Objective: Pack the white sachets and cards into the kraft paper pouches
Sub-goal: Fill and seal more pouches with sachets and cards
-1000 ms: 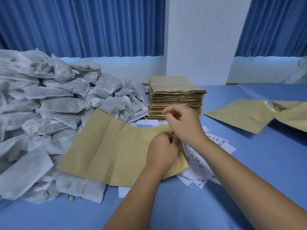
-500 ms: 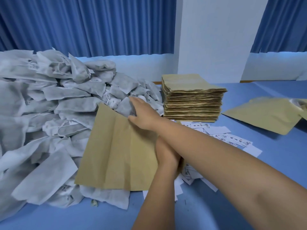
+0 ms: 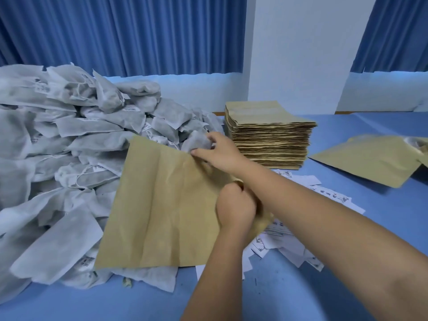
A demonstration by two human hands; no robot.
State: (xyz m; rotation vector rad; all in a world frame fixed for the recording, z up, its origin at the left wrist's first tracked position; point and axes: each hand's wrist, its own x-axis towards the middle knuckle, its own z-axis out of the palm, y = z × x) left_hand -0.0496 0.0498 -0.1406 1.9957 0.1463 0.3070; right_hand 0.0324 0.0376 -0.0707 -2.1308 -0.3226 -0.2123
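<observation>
Gripping a kraft pouch (image 3: 162, 205) in the left hand (image 3: 234, 212), a worker pinches a sachet (image 3: 196, 142) off the heap (image 3: 69, 158) with the right hand (image 3: 222, 152), a tall pouch stack (image 3: 268, 140) unfilled.

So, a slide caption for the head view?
Left hand grips a kraft pouch; right hand grasps a white sachet from the pile.

The blue room beyond my table

Pleated blue curtains (image 3: 115, 33) hang ahead of me on the left and right, a plain white pillar (image 3: 298, 49) between them and a pale low wall (image 3: 196, 86) beneath; my table (image 3: 347, 286) wears a smooth blue cover in soft, even light.
</observation>
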